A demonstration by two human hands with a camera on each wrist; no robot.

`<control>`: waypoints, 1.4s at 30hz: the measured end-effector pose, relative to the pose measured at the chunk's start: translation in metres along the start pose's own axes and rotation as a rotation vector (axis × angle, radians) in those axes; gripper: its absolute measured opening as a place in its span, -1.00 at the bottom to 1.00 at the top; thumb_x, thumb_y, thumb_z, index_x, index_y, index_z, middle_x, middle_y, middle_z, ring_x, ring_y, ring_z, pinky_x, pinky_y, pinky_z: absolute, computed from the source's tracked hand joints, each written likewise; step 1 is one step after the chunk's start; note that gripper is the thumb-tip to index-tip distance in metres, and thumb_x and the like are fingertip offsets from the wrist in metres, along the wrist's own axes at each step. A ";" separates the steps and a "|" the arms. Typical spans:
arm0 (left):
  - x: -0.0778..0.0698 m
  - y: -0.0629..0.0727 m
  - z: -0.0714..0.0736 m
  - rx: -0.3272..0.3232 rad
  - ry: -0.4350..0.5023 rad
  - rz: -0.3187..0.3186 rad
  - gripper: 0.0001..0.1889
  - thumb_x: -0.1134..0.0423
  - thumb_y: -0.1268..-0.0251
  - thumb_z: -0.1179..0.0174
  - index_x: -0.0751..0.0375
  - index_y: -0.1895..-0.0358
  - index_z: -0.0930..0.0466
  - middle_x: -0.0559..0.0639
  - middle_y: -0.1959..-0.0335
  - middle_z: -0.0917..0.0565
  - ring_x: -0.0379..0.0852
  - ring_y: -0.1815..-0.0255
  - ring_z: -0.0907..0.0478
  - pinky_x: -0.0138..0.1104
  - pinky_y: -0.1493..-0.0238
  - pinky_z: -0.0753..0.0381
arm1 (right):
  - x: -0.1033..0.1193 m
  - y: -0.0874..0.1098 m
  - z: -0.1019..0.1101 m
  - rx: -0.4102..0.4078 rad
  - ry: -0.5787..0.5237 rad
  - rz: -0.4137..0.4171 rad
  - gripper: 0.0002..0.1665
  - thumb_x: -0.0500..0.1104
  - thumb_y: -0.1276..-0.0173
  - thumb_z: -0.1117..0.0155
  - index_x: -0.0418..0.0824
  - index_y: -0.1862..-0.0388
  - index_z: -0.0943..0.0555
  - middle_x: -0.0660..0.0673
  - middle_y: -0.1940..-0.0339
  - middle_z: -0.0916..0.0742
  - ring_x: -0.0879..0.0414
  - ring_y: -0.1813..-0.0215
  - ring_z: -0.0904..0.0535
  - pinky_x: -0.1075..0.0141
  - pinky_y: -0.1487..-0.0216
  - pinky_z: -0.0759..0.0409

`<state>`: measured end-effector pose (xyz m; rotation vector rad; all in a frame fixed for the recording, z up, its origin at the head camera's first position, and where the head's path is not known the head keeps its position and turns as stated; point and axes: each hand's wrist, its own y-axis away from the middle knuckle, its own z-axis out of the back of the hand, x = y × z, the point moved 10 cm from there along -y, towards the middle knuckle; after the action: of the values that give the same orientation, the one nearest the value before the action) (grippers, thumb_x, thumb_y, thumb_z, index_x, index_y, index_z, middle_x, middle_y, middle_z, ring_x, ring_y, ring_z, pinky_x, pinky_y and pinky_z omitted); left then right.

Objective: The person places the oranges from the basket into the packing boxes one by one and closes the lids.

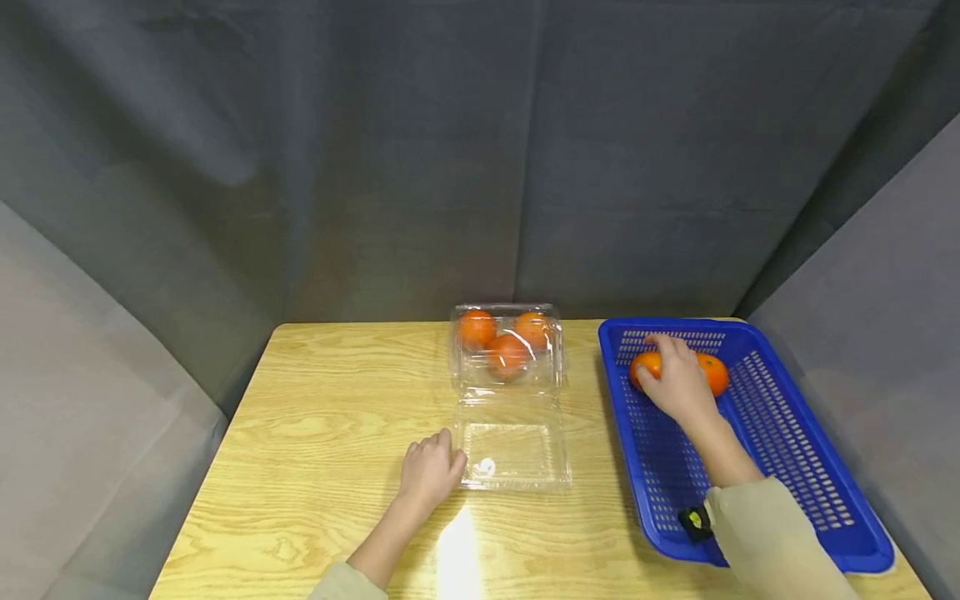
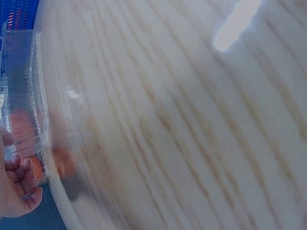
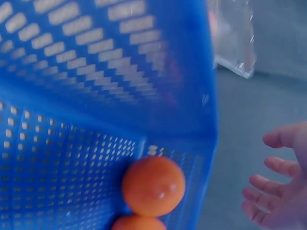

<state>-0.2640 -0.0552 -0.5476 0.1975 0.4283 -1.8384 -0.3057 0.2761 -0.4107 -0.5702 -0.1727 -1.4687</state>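
A clear plastic clamshell box (image 1: 558,392) lies unfolded on the table, with three oranges (image 1: 507,357) in its far half. At the left edge of its near half is my left hand (image 1: 431,472), fingers loosely bent; whether it touches the plastic is hard to tell. The left wrist view shows those fingers (image 2: 21,175) with nothing visible between them. Over the far left of a blue basket (image 1: 626,450) reaches my right hand (image 1: 678,383), above two oranges (image 1: 712,375). Seen from the right wrist, its fingers (image 3: 268,184) are spread and hold nothing, apart from an orange (image 3: 153,186).
The blue basket's raised perforated walls (image 3: 105,43) surround the fruit on the right. A wooden table (image 1: 315,467) supports everything. Grey curtains (image 1: 412,167) hang behind and at both sides. A small black device (image 1: 696,522) sits at my right sleeve.
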 end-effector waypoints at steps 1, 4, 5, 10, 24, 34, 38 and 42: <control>0.000 0.000 0.000 -0.001 -0.002 -0.001 -0.78 0.11 -0.25 0.01 0.16 0.47 -0.42 -0.15 0.70 -0.35 -0.23 0.65 -0.27 -0.38 0.51 -0.28 | -0.005 -0.003 -0.002 0.015 0.007 -0.002 -0.47 -0.25 -0.18 -0.12 -0.41 -0.13 -0.31 -0.51 -0.06 -0.39 -0.43 -0.05 -0.28 -0.30 -0.02 -0.23; 0.000 0.001 0.000 -0.007 -0.008 -0.005 -0.78 0.11 -0.25 0.01 0.15 0.47 -0.42 -0.16 0.69 -0.35 -0.23 0.65 -0.27 -0.39 0.51 -0.29 | -0.019 -0.012 -0.008 0.047 0.019 -0.014 -0.45 -0.24 -0.19 -0.11 -0.42 -0.14 -0.30 -0.52 -0.06 -0.38 -0.45 -0.06 -0.26 -0.31 -0.03 -0.21; 0.000 0.001 0.000 -0.009 -0.009 -0.004 -0.78 0.11 -0.25 0.01 0.14 0.47 -0.41 -0.17 0.69 -0.34 -0.24 0.65 -0.26 -0.39 0.51 -0.28 | -0.024 -0.015 -0.010 0.056 0.024 -0.021 -0.45 -0.23 -0.19 -0.11 -0.42 -0.14 -0.29 -0.52 -0.06 -0.38 -0.45 -0.06 -0.26 -0.31 -0.03 -0.22; -0.001 0.003 0.001 -0.016 0.000 -0.014 -0.78 0.11 -0.26 0.01 0.11 0.51 -0.37 -0.19 0.72 -0.28 -0.25 0.68 -0.22 -0.42 0.52 -0.25 | -0.052 -0.026 -0.027 0.101 0.062 -0.071 -0.43 -0.17 -0.20 -0.13 -0.42 -0.15 -0.29 -0.52 -0.07 -0.36 -0.44 -0.09 -0.24 -0.32 -0.01 -0.22; -0.001 0.004 0.004 -0.034 0.022 -0.024 -0.76 0.10 -0.28 0.05 0.07 0.54 -0.33 -0.21 0.73 -0.28 -0.27 0.67 -0.24 -0.41 0.50 -0.28 | -0.092 -0.026 -0.062 0.164 0.153 -0.160 -0.25 -0.03 -0.09 -0.25 -0.36 -0.18 -0.24 -0.52 -0.11 -0.28 -0.44 -0.09 -0.23 -0.36 -0.01 -0.21; 0.000 0.005 0.001 -0.026 0.022 -0.021 -0.75 0.09 -0.31 0.09 0.05 0.53 -0.30 -0.21 0.73 -0.26 -0.28 0.67 -0.23 -0.41 0.48 -0.29 | -0.100 -0.022 -0.072 0.159 0.159 -0.179 -0.19 -0.05 -0.06 -0.31 -0.34 -0.21 -0.20 -0.50 -0.09 -0.27 -0.44 -0.06 -0.22 -0.35 0.00 -0.24; 0.000 0.005 0.000 -0.036 0.025 -0.025 -0.75 0.10 -0.32 0.10 0.07 0.52 -0.33 -0.21 0.73 -0.25 -0.28 0.67 -0.22 -0.40 0.48 -0.29 | -0.104 -0.021 -0.077 0.161 0.150 -0.194 -0.15 -0.06 -0.04 -0.33 -0.31 -0.24 -0.17 -0.50 -0.14 -0.23 -0.46 -0.10 -0.19 -0.35 0.01 -0.25; 0.001 0.006 0.001 -0.036 0.038 -0.018 -0.75 0.12 -0.33 0.10 0.05 0.55 -0.29 -0.22 0.75 -0.21 -0.29 0.70 -0.16 -0.42 0.51 -0.24 | -0.107 -0.019 -0.081 0.163 0.148 -0.211 -0.13 -0.08 -0.04 -0.34 -0.28 -0.26 -0.15 -0.50 -0.18 -0.20 -0.46 -0.13 -0.16 -0.35 -0.01 -0.24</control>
<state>-0.2582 -0.0576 -0.5481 0.2050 0.4912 -1.8460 -0.3556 0.3334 -0.5231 -0.3163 -0.2395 -1.6771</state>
